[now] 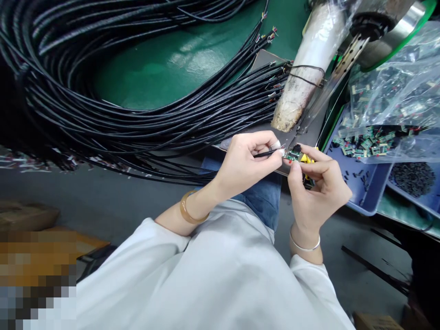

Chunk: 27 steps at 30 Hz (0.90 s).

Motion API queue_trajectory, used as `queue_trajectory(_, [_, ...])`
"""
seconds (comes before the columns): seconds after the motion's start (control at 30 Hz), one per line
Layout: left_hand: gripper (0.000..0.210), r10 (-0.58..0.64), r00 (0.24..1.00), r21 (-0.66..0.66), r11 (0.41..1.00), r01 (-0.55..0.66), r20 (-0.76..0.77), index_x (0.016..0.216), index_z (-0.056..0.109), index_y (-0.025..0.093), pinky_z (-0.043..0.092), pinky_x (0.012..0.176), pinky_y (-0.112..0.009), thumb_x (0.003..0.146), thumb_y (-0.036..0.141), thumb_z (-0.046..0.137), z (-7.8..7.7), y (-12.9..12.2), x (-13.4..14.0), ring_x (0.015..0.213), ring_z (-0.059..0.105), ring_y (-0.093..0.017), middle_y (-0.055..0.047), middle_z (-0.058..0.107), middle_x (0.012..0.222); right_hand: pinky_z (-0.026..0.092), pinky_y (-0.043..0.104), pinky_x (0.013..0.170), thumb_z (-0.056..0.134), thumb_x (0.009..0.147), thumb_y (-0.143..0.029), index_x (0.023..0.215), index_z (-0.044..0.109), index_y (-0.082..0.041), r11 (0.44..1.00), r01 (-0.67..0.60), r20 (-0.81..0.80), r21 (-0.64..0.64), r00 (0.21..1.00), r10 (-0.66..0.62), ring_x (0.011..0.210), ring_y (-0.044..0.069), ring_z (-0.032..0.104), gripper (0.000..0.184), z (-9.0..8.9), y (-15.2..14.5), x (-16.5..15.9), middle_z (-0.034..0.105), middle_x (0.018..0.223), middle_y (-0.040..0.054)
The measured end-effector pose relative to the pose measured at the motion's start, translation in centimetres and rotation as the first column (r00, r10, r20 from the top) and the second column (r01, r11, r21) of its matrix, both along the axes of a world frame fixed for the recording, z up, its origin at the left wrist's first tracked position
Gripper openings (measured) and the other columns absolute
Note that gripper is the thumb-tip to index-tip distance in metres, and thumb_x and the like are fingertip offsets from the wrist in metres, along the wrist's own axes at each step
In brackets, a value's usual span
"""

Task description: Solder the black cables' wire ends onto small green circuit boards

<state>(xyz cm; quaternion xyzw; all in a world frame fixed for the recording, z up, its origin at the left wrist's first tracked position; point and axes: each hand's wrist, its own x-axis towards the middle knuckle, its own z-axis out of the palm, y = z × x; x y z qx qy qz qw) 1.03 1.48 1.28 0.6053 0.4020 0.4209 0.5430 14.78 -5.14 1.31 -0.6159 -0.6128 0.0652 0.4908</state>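
My left hand point(249, 156) pinches a thin black cable point(264, 154) close to its end. Between the thumb and fingers of my right hand point(316, 176) is a small green circuit board point(293, 153) with a black part on it. Board and cable end come together under the tip of a soldering iron point(309, 114), which points down from above. Whether wire and board touch is too small to tell. Something yellow point(307, 159) shows just behind the board, partly covered by my right fingers.
A thick bundle of black cables point(137, 121) curves over the green table point(151, 73), stripped ends by a white wrapped tube point(305, 68). At right, a blue tray point(369, 192) bears a plastic bag point(395, 101) of circuit boards; small black parts point(413, 178) lie beside it. A solder spool point(402, 36) stands behind.
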Motion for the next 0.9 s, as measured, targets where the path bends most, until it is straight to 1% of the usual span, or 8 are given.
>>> queue_trajectory(0.2, [0.014, -0.020, 1.000, -0.047, 0.999, 0.020, -0.001, 0.067, 0.056, 0.014, 0.032, 0.051, -0.019, 0.079, 0.014, 0.063, -0.2, 0.2, 0.1, 0.056, 0.040, -0.005, 0.004, 0.047, 0.061, 0.066, 0.031, 0.072, 0.071, 0.084, -0.012, 0.087, 0.064, -0.022, 1.000, 0.012, 0.013, -0.002, 1.000, -0.012, 0.092, 0.019, 0.077, 0.012, -0.4, 0.1, 0.2, 0.077, 0.108, 0.0050])
queue_trajectory(0.43, [0.015, -0.015, 1.000, -0.015, 1.000, 0.015, 0.008, 0.066, 0.055, 0.014, 0.029, 0.050, -0.018, 0.078, 0.012, 0.064, 0.8, 0.2, -0.1, 0.055, 0.038, -0.004, 0.004, 0.047, 0.061, 0.067, 0.033, 0.074, 0.072, 0.083, -0.011, 0.089, 0.065, -0.020, 1.000, -0.013, -0.007, 0.003, 1.000, 0.013, 0.096, 0.021, 0.077, 0.013, 0.4, 0.0, 0.0, 0.077, 0.111, 0.0074])
queue_trajectory(0.57, [0.015, -0.023, 1.000, -0.034, 0.999, 0.023, 0.021, 0.065, 0.054, 0.014, 0.029, 0.049, -0.018, 0.078, 0.012, 0.064, 1.0, 0.2, -0.1, 0.054, 0.035, -0.004, 0.005, 0.045, 0.060, 0.067, 0.035, 0.077, 0.070, 0.084, -0.009, 0.089, 0.064, -0.022, 1.000, -0.024, -0.003, 0.010, 1.000, 0.024, 0.104, 0.023, 0.075, 0.015, 0.4, -0.3, 0.0, 0.077, 0.109, 0.0060])
queue_trajectory(0.73, [0.018, -0.056, 0.998, -0.067, 0.996, 0.054, -0.019, 0.061, 0.053, 0.015, 0.024, 0.047, -0.019, 0.076, 0.013, 0.064, 0.5, 0.4, -0.3, 0.053, 0.030, -0.005, 0.005, 0.040, 0.058, 0.067, 0.035, 0.080, 0.067, 0.087, -0.013, 0.092, 0.063, -0.023, 0.999, -0.044, 0.104, -0.014, 0.994, 0.045, 0.100, 0.022, 0.076, 0.012, 0.0, -0.4, 0.2, 0.077, 0.110, 0.0044])
queue_trajectory(0.8, [0.019, -0.068, 0.997, -0.076, 0.995, 0.065, -0.031, 0.060, 0.053, 0.015, 0.022, 0.046, -0.020, 0.075, 0.013, 0.064, 0.3, 0.5, -0.4, 0.053, 0.029, -0.005, 0.005, 0.039, 0.057, 0.067, 0.034, 0.079, 0.068, 0.087, -0.014, 0.091, 0.063, -0.023, 0.999, -0.046, 0.143, -0.016, 0.989, 0.047, 0.098, 0.021, 0.077, 0.011, -0.1, -0.3, 0.3, 0.077, 0.109, 0.0039])
queue_trajectory(0.9, [0.018, -0.073, 0.997, -0.084, 0.994, 0.071, -0.024, 0.061, 0.053, 0.015, 0.021, 0.046, -0.020, 0.075, 0.013, 0.064, 0.2, 0.5, -0.3, 0.053, 0.028, -0.005, 0.006, 0.037, 0.057, 0.067, 0.032, 0.076, 0.069, 0.087, -0.014, 0.089, 0.062, -0.023, 1.000, -0.028, 0.157, -0.002, 0.987, 0.028, 0.095, 0.020, 0.077, 0.011, -0.1, -0.3, 0.3, 0.077, 0.108, 0.0036])
